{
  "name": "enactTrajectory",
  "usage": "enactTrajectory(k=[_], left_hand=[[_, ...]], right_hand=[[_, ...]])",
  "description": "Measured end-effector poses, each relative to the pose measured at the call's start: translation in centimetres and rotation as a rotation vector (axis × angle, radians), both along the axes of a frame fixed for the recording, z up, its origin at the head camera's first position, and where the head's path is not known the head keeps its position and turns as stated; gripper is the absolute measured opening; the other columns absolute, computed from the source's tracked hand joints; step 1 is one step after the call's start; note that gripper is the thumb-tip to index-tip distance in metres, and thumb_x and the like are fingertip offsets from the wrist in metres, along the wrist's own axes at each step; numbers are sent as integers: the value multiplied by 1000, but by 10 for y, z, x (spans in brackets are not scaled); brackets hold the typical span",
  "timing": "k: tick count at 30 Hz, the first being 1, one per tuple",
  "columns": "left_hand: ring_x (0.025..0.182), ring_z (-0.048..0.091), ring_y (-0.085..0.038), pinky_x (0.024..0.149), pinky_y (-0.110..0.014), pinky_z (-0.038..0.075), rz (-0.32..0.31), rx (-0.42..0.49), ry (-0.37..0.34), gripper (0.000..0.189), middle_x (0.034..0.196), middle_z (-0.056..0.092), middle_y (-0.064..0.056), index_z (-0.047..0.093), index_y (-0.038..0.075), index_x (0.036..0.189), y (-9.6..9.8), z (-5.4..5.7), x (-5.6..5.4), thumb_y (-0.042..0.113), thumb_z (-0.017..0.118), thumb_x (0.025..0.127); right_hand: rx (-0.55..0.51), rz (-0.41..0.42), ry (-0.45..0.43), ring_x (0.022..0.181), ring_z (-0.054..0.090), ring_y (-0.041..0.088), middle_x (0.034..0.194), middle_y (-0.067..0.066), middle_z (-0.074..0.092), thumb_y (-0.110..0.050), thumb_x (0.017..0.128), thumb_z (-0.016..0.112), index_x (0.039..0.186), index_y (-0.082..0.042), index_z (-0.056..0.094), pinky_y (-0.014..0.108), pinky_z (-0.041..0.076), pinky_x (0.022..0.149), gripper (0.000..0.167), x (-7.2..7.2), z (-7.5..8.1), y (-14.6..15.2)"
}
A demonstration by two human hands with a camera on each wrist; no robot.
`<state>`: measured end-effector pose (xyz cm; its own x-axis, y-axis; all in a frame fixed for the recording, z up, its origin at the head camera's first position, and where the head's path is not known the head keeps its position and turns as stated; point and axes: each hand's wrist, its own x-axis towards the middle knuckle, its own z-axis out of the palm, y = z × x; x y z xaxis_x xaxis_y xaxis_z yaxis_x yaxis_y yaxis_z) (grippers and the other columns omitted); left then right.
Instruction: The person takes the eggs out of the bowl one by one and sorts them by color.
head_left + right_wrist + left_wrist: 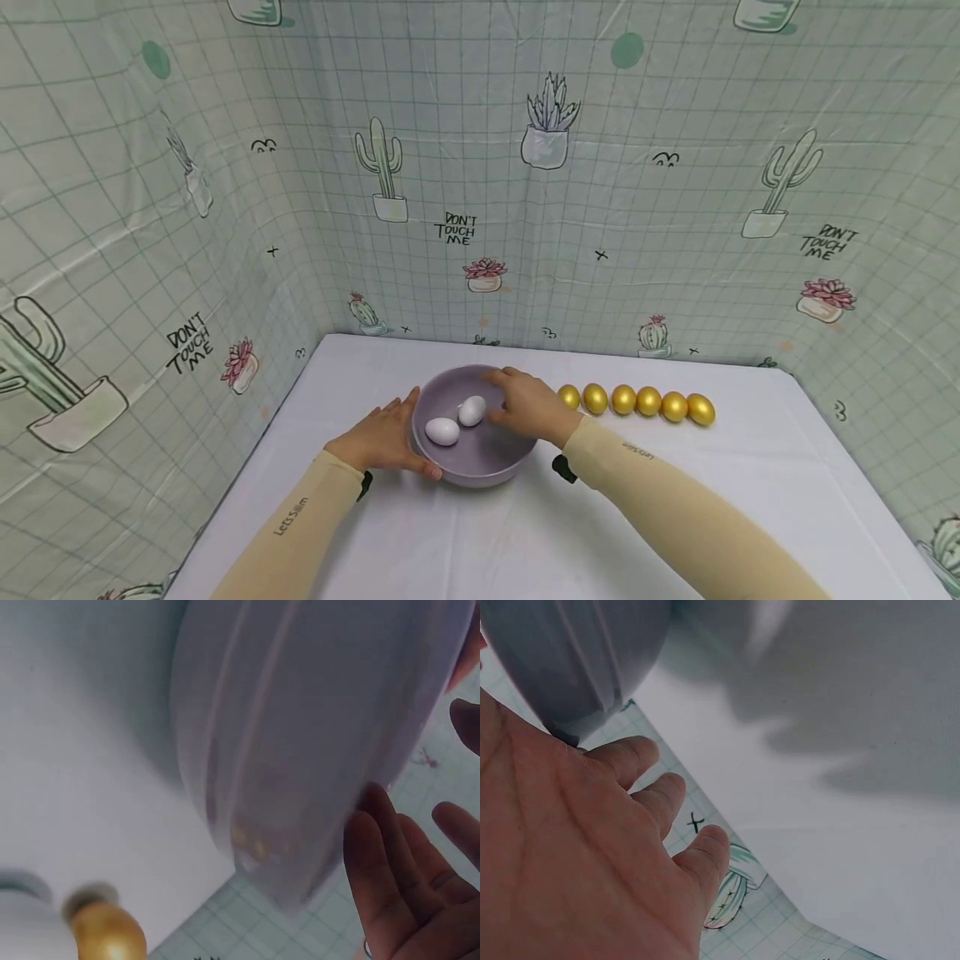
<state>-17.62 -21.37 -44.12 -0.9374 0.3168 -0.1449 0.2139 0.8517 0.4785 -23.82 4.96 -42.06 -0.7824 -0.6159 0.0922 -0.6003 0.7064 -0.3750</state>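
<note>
A mauve bowl [480,478] stands on the white table with two white eggs [442,432] on its floor, close together. My left hand [386,437] rests against the bowl's left side, fingers spread and thumb at the front of the wall; the left wrist view shows its palm and straight fingers [660,799] beside the bowl. Over the bowl's right rim reaches my right hand [532,406], thumb and forefinger apart near the farther white egg [472,410]. Its fingers [375,870] look extended in the right wrist view, with nothing between them.
Several gold eggs [648,402] form a row right of the bowl. In the right wrist view, a pale rounded thing [22,926] lies beside a gold egg [111,934]. Patterned cloth [465,183] hangs around the table's back and sides.
</note>
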Motion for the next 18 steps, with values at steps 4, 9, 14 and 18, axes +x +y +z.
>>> enactTrajectory(k=[4, 9, 14, 18], left_hand=[[142, 28, -49, 111, -64, 22, 0, -4, 0, 140, 158, 28, -24, 15, -5, 156, 0, 0, 0, 63, 89, 58], [142, 28, -48, 112, -64, 22, 3, -11, -1, 141, 158, 28, -24, 16, -6, 156, 0, 0, 0, 65, 88, 58], [141, 29, -48, 111, -64, 23, -1, -19, 9, 141, 158, 29, -24, 16, -6, 156, 0, -1, 0, 66, 87, 58], [141, 29, -48, 111, -64, 24, -3, -23, 14, 142, 158, 29, -23, 15, -6, 156, 0, -1, 0, 67, 87, 57]], right_hand=[[1, 5, -24, 103, 65, 26, 133, 16, 57, -23, 86, 77, 138, -9, 56, 42, 53, 87, 58, 0, -10, -9], [23, 29, -19, 114, 60, 30, 132, 18, 57, -24, 84, 80, 138, -9, 56, 46, 49, 96, 61, -2, -22, -16], [60, 49, -26, 115, 60, 31, 135, 20, 54, -26, 84, 80, 141, -11, 54, 46, 49, 96, 65, -4, -32, -20], [83, 80, -49, 118, 58, 30, 138, 20, 53, -25, 87, 77, 143, -13, 53, 45, 48, 97, 63, -4, -36, -22]])
